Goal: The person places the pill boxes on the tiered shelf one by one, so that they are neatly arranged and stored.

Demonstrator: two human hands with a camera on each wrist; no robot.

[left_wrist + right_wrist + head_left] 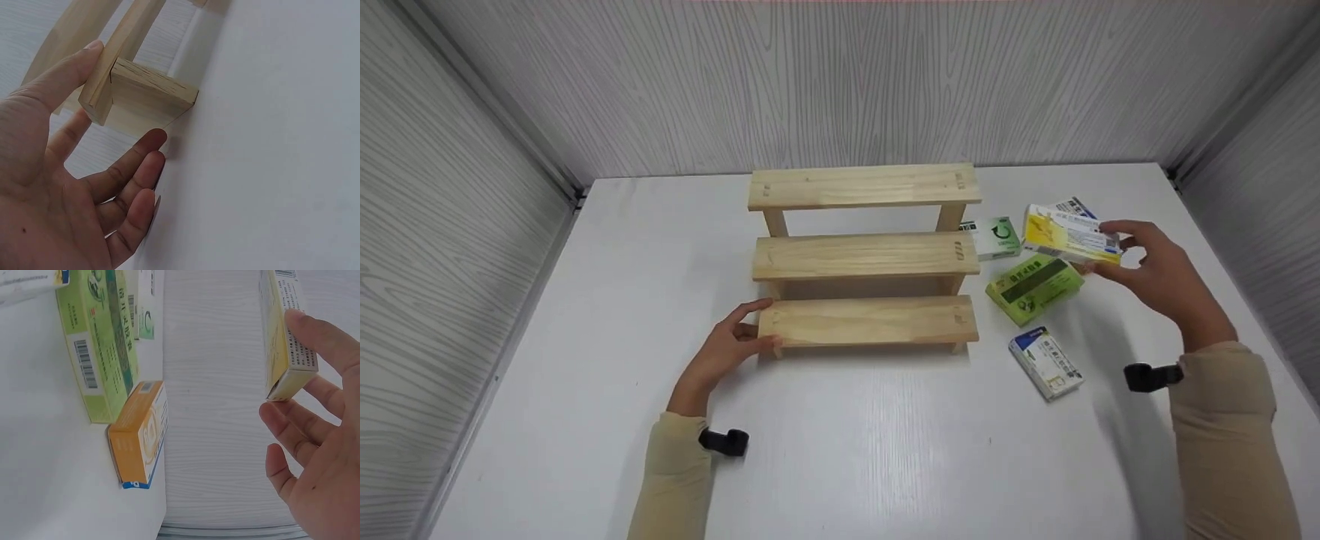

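Note:
A pale wooden three-step rack (866, 255) stands on the white table. My left hand (729, 346) grips the left end of its lowest step, thumb at the front edge and a finger at the back edge; in the left wrist view the other fingers lie beside the step's leg (152, 84). My right hand (1159, 266) pinches a yellow and white medicine box (1069, 234) by its right end, raised above other boxes. The right wrist view shows this held box (289, 343) between thumb and fingers, clear of the table.
Right of the rack lie a green box (1035, 289), a white and green box (994, 238) and a white and blue box (1046, 364). An orange box (138, 439) sits beside the green one. Patterned panels (847, 82) wall the table.

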